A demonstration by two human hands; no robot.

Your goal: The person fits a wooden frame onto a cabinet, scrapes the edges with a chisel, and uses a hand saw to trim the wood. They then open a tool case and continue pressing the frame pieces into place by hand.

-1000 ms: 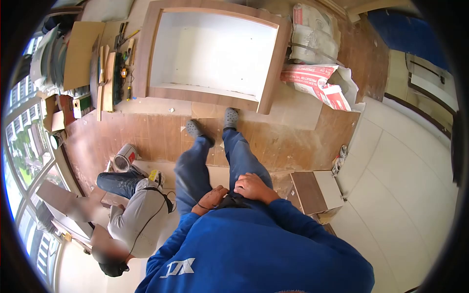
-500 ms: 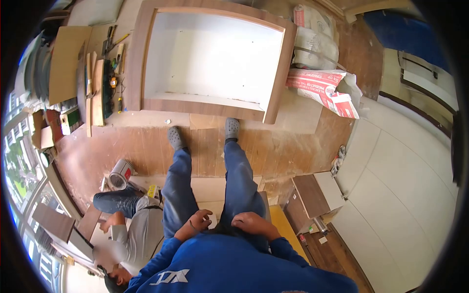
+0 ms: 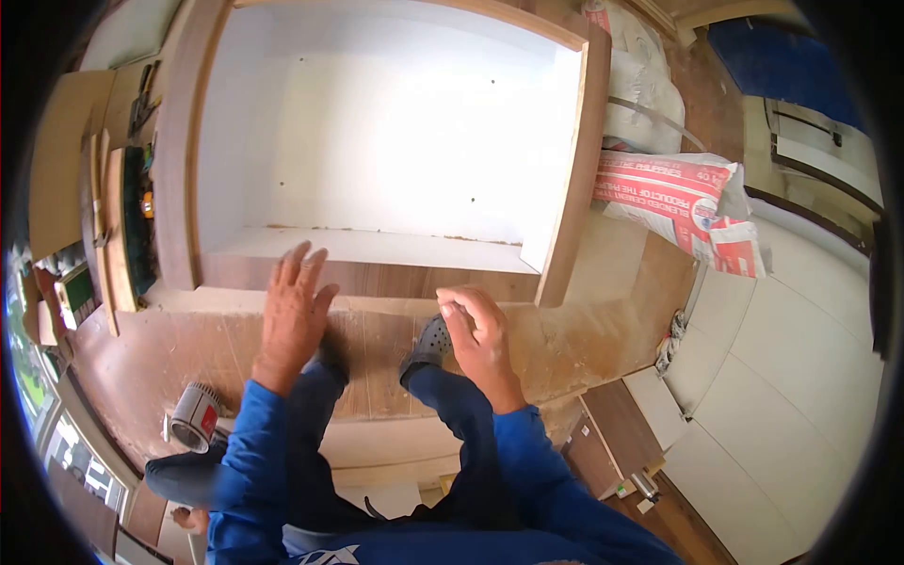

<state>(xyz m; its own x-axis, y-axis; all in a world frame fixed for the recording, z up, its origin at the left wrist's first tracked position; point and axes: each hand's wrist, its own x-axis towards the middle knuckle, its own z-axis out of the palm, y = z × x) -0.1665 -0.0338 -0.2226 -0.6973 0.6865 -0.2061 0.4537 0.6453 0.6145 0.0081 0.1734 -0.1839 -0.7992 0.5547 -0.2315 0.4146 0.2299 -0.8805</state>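
In front of me lies a wood-grain cabinet box (image 3: 377,280) with a white interior (image 3: 395,122) facing up and a few small dark holes in it. My left hand (image 3: 294,315), palm down and fingers stretched, reaches over the box's near edge and holds nothing. To its right, my right hand (image 3: 480,344) is raised just short of the same edge, fingers bent and thumb apart, with nothing in it. Between and below the hands, a grey clog (image 3: 428,348) on my foot shows on the wooden floor.
An opened cement bag (image 3: 678,202) leans at the cabinet's right side. Wood strips (image 3: 115,226) and tools lie left. A used paint can (image 3: 196,416) stands near another person's leg (image 3: 184,478) and hand. At lower right is a small wooden cabinet (image 3: 621,428) beside white panels (image 3: 753,395).
Both my hands have left my lap and reached forward to the cabinet's near edge. My body has leaned forward, so the cabinet looks larger and closer, and my feet have shifted.
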